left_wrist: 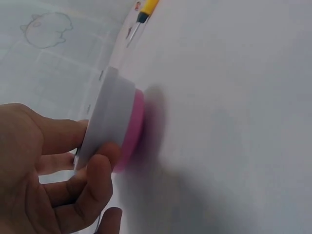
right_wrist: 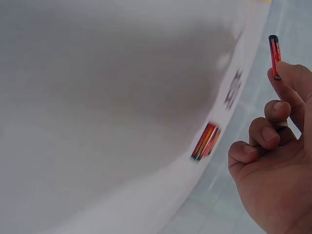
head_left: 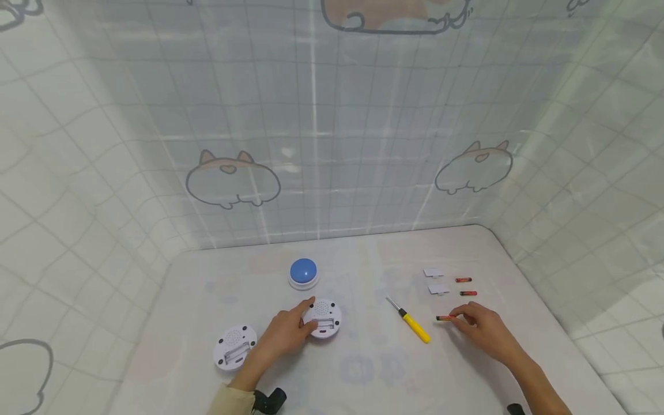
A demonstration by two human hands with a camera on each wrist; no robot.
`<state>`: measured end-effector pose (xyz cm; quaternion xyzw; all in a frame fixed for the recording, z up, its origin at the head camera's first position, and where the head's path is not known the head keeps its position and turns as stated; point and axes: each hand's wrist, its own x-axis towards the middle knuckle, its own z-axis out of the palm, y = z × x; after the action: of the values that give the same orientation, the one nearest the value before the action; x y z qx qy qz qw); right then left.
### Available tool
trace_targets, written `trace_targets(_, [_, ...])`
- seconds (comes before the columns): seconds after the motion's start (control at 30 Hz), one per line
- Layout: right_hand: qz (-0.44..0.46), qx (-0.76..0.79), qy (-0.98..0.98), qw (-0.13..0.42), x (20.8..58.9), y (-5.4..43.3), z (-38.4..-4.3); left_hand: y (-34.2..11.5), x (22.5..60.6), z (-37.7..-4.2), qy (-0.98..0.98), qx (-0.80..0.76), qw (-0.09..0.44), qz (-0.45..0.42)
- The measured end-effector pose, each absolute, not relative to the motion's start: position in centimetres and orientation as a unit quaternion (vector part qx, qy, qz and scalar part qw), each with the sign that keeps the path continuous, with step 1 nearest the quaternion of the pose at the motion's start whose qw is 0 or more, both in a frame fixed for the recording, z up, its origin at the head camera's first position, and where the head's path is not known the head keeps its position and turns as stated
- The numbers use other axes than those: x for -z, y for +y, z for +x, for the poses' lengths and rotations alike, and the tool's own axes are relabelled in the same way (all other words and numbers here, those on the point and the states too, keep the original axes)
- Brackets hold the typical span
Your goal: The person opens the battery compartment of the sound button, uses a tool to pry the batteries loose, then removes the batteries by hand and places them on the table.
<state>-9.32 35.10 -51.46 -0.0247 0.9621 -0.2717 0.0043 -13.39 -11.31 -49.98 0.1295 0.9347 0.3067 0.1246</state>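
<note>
My left hand grips a round white push-button unit by its edge. In the head view its underside faces up, with a battery slot, a speaker grille and dark feet; the left wrist view shows its pink button pointing down. Thumb and index finger of my right hand pinch a red and black battery by one end, above the table. To the left lies a second white unit, also underside up with its slot exposed. A third unit stands upright behind, its blue button on top.
A yellow-handled screwdriver lies between my hands. Two small white covers and two red batteries lie at the back right of the white table. Tile-patterned curtains stand behind and at both sides.
</note>
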Motion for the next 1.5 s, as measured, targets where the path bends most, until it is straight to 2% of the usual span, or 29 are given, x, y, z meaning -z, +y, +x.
trace_targets(0.33, [-0.004, 0.267, 0.964, 0.010, 51.9, 39.2, -8.8, -13.4, 49.7, -14.0, 0.947, -0.282, 0.125, 0.090])
trace_targets(0.8, [0.005, 0.269, 0.962, 0.048, 52.6, 42.7, -7.8, -16.2, 49.0, -14.6, 0.957, -0.250, 0.133, 0.057])
trace_targets(1.2, [0.039, 0.293, 0.949, 0.105, 52.5, 43.1, -7.7, -18.1, 48.1, -15.0, 0.959, -0.244, 0.137, 0.052])
trace_targets(1.5, [0.036, 0.297, 0.948, 0.108, 52.7, 43.0, -7.3, -20.0, 48.0, -15.2, 0.959, -0.249, 0.130, 0.044])
